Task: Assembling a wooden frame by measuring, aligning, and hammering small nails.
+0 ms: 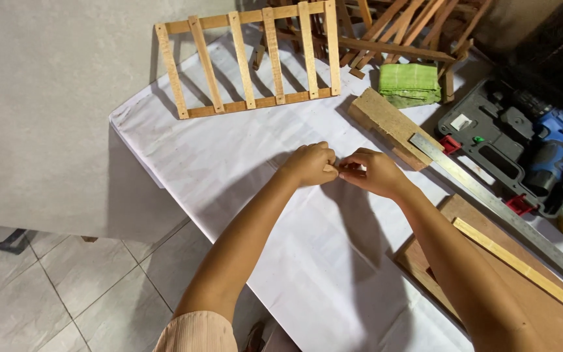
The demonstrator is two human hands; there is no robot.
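Note:
My left hand [311, 163] and my right hand [374, 171] meet at the middle of a white sheet [229, 163] spread over the table. Both are curled, fingertips touching each other, pinching something very small between them; what it is cannot be made out. A wooden slatted frame [249, 58] stands tilted at the far side of the sheet, well beyond both hands.
A wooden block [386, 120] and a long metal ruler [490, 202] lie right of my hands. Farther right sits an open tool case [490, 130] with a blue drill [552, 146]. Green folded cloth [410, 83], more wooden frames [412, 26], a brown board [542, 306] with a thin strip [522, 267], tiled floor [66, 293] left.

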